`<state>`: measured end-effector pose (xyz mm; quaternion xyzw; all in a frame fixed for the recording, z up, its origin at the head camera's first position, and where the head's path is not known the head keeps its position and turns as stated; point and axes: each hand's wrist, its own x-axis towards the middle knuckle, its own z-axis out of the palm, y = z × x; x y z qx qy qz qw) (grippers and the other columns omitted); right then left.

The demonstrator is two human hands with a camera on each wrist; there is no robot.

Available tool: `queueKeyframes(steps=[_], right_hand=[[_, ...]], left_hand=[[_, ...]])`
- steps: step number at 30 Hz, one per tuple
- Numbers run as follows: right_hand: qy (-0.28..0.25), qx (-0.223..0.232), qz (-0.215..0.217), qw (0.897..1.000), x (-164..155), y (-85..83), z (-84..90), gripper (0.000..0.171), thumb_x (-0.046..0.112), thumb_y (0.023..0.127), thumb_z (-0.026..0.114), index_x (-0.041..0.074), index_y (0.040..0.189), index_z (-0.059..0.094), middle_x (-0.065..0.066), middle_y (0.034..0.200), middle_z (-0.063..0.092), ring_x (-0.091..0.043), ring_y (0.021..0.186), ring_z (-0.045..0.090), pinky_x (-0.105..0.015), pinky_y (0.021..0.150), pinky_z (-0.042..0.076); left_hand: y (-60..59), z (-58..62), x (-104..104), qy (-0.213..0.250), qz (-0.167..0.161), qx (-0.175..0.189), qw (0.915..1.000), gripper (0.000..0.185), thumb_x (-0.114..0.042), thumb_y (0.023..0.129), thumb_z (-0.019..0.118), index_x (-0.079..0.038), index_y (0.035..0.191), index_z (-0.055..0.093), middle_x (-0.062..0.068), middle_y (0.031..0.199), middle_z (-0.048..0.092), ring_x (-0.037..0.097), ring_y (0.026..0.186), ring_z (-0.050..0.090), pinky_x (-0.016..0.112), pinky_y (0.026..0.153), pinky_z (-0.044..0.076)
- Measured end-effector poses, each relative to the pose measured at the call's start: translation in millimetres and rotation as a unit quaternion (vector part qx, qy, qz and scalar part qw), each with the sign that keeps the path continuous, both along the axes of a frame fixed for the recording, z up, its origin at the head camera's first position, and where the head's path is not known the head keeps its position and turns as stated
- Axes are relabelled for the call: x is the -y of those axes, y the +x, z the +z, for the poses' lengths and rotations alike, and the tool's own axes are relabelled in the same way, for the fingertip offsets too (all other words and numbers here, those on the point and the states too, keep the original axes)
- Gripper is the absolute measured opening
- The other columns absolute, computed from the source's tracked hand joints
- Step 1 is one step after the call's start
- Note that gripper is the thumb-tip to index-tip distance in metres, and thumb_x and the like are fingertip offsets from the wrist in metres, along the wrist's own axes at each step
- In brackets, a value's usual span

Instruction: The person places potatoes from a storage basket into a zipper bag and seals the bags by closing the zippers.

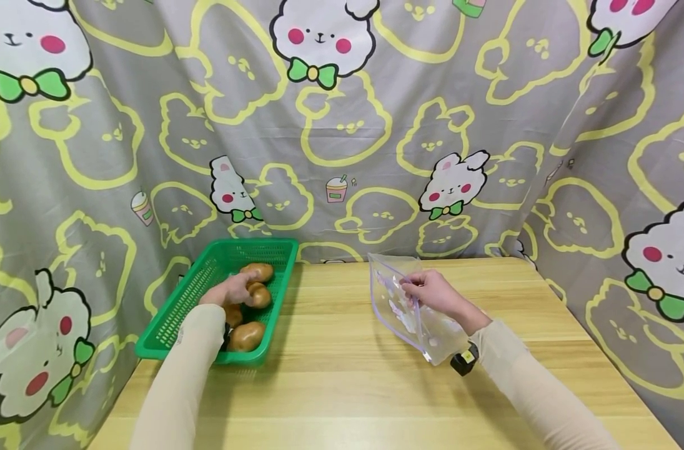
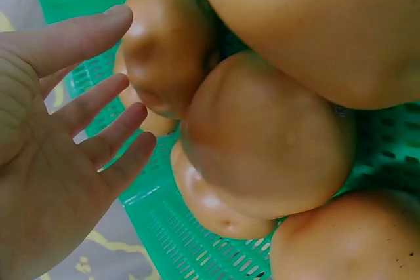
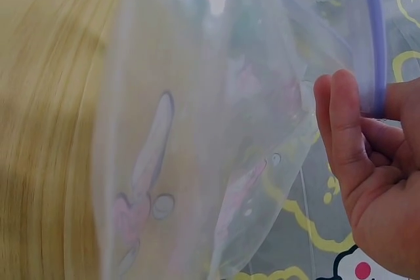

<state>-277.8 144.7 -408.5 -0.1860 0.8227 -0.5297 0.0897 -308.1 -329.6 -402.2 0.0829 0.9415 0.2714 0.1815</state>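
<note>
My left hand (image 1: pixel 229 290) reaches into a green plastic basket (image 1: pixel 293 265) at the left of the table. Its fingers are spread and relaxed beside a brown potato (image 2: pixel 167 40), gripping nothing. Several more potatoes lie in the basket, including one (image 1: pixel 247 336) near the front corner and another (image 2: pixel 269 136) partly on top of its neighbours. At the right, my right hand (image 1: pixel 431 291) pinches the purple-edged mouth of a clear zip bag (image 3: pixel 197 162) between thumb and fingers. The bag hangs open, with pink and white printed figures on its side.
A light wooden table (image 1: pixel 330 369) spreads between the basket and the bag. Behind and on both sides hangs a grey curtain (image 1: pixel 342 212) with cartoon prints. A small black device (image 1: pixel 464 359) sits under my right wrist, beside the bag.
</note>
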Motion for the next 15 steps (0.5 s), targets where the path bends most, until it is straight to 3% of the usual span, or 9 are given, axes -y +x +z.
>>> queueKeyframes(steps=[9, 15], right_hand=[[0.005, -0.005, -0.005, 1.0, -3, 2.1, 2.1, 0.026, 0.012, 0.097, 0.055, -0.01, 0.107, 0.063, -0.014, 0.071, 0.06, -0.027, 0.065, 0.062, -0.032, 0.055, 0.052], [0.01, -0.007, -0.002, 1.0, 1, 15.7, 19.6, 0.023, 0.006, 0.097, 0.052, -0.013, 0.105, 0.062, -0.025, 0.074, 0.059, -0.039, 0.069, 0.062, -0.041, 0.058, 0.053]], left_hand=[[-4.8, -8.9, -3, -0.033, -0.025, -0.046, 0.9981, 0.063, 0.0, 0.085, 0.061, 0.005, 0.142, 0.034, 0.03, 0.14, 0.035, 0.044, 0.121, 0.04, 0.052, 0.097, 0.037], [-5.8, -15.2, -3, -0.025, -0.028, -0.062, 0.9974, 0.06, -0.002, 0.088, 0.063, 0.009, 0.14, 0.036, 0.031, 0.139, 0.037, 0.044, 0.121, 0.04, 0.052, 0.095, 0.039]])
